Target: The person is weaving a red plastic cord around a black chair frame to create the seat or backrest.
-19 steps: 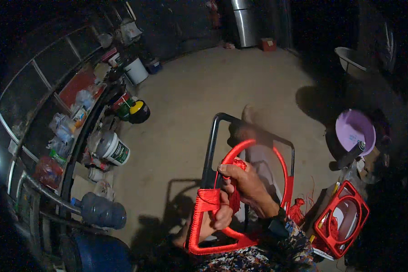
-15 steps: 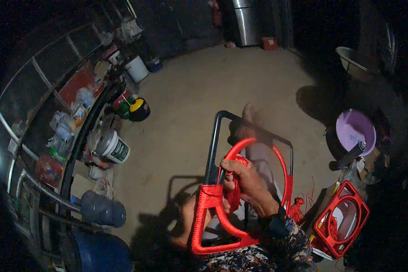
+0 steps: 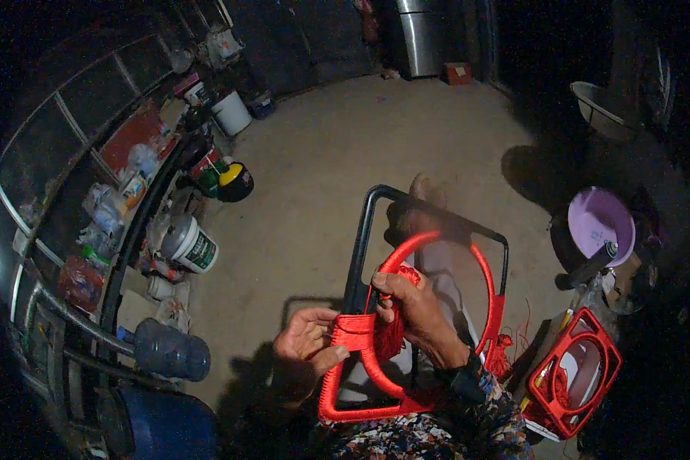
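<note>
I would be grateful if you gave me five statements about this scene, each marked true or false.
1. The right hand holds a bundle of red cord. True.
2. The left hand is free of the frame and far from it. False: it is at the left side of the red-and-black frame.
3. All of that frame's tubing is wrapped in red. False: its far part is bare black.
4. A second red frame is at the lower right. True.
5. The purple basin is on the person's right. True.
</note>
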Available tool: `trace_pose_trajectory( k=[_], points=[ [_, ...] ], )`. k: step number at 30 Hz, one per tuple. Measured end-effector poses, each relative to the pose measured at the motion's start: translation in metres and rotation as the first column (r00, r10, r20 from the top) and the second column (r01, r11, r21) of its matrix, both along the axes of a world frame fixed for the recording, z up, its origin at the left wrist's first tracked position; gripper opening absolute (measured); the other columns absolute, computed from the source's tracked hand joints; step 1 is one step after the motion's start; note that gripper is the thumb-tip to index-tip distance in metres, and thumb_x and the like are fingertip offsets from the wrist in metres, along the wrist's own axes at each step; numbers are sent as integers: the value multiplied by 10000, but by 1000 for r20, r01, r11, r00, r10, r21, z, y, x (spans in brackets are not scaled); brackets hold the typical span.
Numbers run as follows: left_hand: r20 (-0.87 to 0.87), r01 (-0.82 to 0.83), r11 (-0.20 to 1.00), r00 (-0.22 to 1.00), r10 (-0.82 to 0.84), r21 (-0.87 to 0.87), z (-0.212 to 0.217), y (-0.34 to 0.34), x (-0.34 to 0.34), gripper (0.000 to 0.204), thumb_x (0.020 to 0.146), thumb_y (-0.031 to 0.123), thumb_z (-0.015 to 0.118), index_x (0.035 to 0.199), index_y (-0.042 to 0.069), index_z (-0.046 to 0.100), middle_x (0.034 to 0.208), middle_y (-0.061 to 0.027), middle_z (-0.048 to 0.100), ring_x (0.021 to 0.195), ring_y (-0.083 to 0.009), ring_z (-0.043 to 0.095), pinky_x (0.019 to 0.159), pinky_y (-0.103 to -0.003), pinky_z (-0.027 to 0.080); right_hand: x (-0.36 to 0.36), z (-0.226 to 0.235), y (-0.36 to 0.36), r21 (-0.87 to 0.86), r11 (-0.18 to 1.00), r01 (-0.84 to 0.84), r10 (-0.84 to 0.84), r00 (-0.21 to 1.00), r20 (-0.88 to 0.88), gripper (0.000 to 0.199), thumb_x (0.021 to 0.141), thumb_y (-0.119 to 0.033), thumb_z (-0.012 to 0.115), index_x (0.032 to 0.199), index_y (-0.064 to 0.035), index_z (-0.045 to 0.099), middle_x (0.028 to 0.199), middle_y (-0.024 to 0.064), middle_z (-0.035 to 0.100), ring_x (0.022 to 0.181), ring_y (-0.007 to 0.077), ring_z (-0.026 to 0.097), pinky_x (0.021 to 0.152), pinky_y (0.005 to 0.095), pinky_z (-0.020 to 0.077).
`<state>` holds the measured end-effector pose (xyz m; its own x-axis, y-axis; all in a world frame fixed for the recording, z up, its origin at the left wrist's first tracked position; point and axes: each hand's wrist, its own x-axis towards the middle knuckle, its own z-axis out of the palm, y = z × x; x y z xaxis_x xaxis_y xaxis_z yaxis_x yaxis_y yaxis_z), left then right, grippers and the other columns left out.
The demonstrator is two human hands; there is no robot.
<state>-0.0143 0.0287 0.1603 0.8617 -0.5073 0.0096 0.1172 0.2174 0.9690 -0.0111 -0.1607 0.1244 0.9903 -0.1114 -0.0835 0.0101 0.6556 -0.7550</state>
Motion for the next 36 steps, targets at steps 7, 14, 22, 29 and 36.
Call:
trace_pose_trajectory(
  k=[7, 14, 22, 29, 36],
  points=[
    [121, -131, 988, 985, 121, 81, -9, -3, 0, 402, 720, -54, 662, 1063, -24, 455, 1011, -156, 575, 893, -209, 599, 722, -322, 545, -8, 6, 4, -49, 999, 13, -14, 1000, -17, 158, 787, -168, 631, 788, -50, 526, 565, 5, 495, 443, 86, 455, 405, 234, 338],
    [41, -174, 969, 985, 169, 173, -11, -4, 7, 372, 730, -13, 674, 1044, -35, 474, 956, -158, 596, 800, -208, 618, 688, -323, 542, -2, 1, 5, 15, 999, 28, -28, 999, -33, 126, 801, -120, 616, 800, -45, 515, 576, 8, 463, 428, 94, 433, 387, 237, 365],
    [202, -247, 955, 956, 212, 164, 13, 20, 16, 285, 793, 44, 606, 1041, -42, 494, 821, -148, 590, 684, -189, 593, 578, -329, 522, 3, -14, 1, 53, 998, 42, -40, 998, -42, 143, 797, -151, 611, 800, -49, 510, 544, 1, 451, 404, 101, 430, 381, 241, 332],
    [127, -148, 938, 985, 113, 314, 9, 34, 30, 342, 831, 147, 591, 1079, -59, 477, 918, -147, 583, 766, -161, 570, 665, -300, 501, 5, -20, 1, 177, 983, 58, -47, 997, -66, 136, 799, -140, 619, 758, -55, 522, 541, -6, 452, 400, 97, 427, 377, 239, 332],
    [37, 37, 963, 998, -49, 268, -7, 27, 46, 387, 827, 184, 596, 1098, -62, 469, 958, -158, 574, 816, -173, 565, 703, -316, 492, 10, -21, 1, 130, 990, 54, -46, 997, -62, 163, 794, -176, 646, 733, -73, 535, 546, -18, 443, 418, 88, 425, 394, 229, 358]
  ],
)
